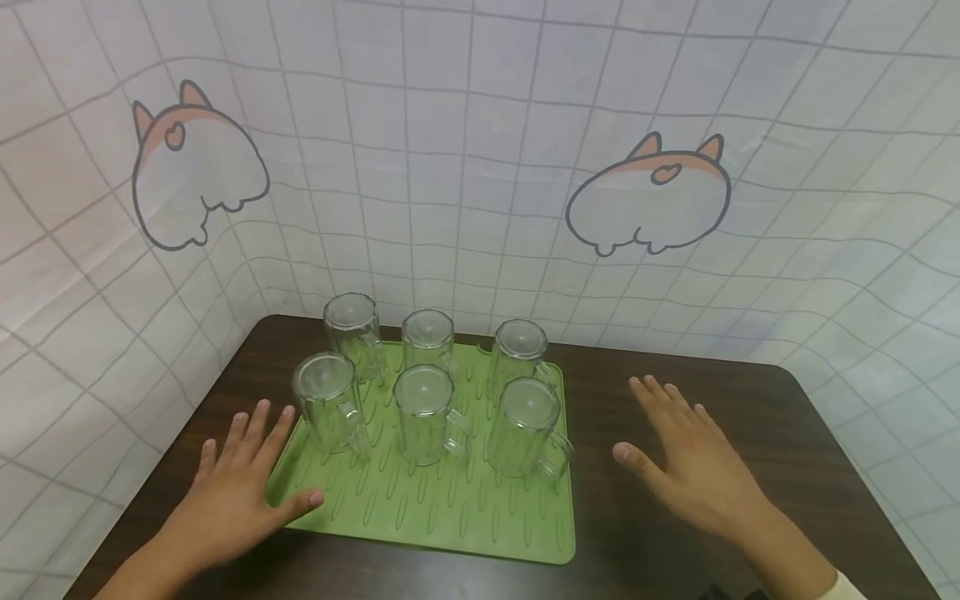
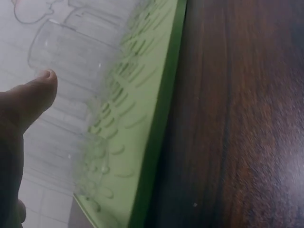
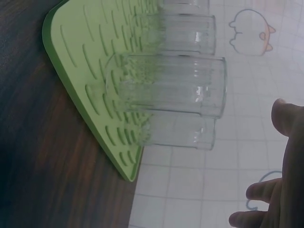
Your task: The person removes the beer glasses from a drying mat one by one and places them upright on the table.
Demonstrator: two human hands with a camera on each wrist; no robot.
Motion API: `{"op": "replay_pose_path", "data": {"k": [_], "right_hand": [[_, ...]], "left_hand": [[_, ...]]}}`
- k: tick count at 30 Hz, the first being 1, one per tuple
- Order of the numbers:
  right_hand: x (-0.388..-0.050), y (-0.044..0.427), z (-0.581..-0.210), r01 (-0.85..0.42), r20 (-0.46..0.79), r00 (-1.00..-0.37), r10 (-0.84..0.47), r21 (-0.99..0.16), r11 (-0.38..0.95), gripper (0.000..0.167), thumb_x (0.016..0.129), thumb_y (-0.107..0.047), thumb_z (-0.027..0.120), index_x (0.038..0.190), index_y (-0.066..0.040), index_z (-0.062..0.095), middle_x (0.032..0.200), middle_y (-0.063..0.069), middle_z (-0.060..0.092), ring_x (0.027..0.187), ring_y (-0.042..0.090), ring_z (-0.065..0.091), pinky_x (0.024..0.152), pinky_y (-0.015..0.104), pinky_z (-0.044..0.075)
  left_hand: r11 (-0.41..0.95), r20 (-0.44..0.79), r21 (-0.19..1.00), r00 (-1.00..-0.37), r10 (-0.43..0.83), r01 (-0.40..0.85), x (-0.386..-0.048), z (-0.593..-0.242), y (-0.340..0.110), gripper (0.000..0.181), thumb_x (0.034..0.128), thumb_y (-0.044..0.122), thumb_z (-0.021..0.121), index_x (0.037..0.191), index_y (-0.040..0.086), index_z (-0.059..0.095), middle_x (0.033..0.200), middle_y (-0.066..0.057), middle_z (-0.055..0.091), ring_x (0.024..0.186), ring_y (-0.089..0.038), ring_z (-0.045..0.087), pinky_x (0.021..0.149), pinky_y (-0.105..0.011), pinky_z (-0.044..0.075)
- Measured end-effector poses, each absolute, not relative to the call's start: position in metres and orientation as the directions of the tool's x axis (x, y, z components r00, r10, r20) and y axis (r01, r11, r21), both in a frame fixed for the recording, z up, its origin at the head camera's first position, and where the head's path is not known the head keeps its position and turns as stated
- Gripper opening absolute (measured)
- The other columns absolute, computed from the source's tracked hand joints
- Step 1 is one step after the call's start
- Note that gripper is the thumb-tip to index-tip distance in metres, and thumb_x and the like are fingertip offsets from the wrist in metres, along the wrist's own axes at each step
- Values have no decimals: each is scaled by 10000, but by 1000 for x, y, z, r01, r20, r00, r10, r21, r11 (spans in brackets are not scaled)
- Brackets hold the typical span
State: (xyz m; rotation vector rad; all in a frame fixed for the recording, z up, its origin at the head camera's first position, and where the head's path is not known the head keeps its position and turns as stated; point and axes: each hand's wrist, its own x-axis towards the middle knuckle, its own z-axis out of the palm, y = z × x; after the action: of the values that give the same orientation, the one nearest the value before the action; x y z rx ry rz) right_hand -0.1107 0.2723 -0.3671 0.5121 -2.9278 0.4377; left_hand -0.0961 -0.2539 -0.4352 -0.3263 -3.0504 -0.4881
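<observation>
The left hand [image 1: 238, 493] and right hand [image 1: 696, 468] flank six glass mugs [image 1: 424, 421] on a mat [image 1: 420, 521], both grips released, seemingly idle; taking a mug would need curled fingers.

Green textured mat [image 1: 420, 517] sits on a dark wood-grain table [image 1: 780, 417]. Six clear glass mugs [image 1: 425, 421] stand bottoms-up on the mat, two rows of three, front-row handles toward mat's right side. Left hand [image 1: 232, 492]: at mat's left edge, fingers spread, thumb over near-left corner. Right hand [image 1: 697, 467]: right of mat, apart from it, fingers extended. White grid sheet [image 1: 480, 167] behind mat.
</observation>
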Motion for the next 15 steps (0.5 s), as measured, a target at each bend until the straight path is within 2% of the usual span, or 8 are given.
{"op": "replay_pose_path", "data": {"k": [8,15], "right_hand": [[-113,271,-373,-370,203,-924,-323,-276,887,807,1013,-516,600,1637,-131,263,1648,167,294,1473,479,285,1132,689,242],[-112,269,-378,-390,218,-916,-336,-298,871,777,1017,-482,613,1630,-136,284,1640,145,324,1468,453,317,1127,665,282]], "left_hand": [[934,-17,307,-980,196,182,-98,-448,-260,1126,870,740,633,1661,126,118,1661,-301,78,1479,-587,40,1056,-827,31],[929,-59,333,-980,189,159,-97,-455,-265,1200,827,800,620,1657,101,108,1650,-324,87,1465,-610,42,1038,-840,13]]}}
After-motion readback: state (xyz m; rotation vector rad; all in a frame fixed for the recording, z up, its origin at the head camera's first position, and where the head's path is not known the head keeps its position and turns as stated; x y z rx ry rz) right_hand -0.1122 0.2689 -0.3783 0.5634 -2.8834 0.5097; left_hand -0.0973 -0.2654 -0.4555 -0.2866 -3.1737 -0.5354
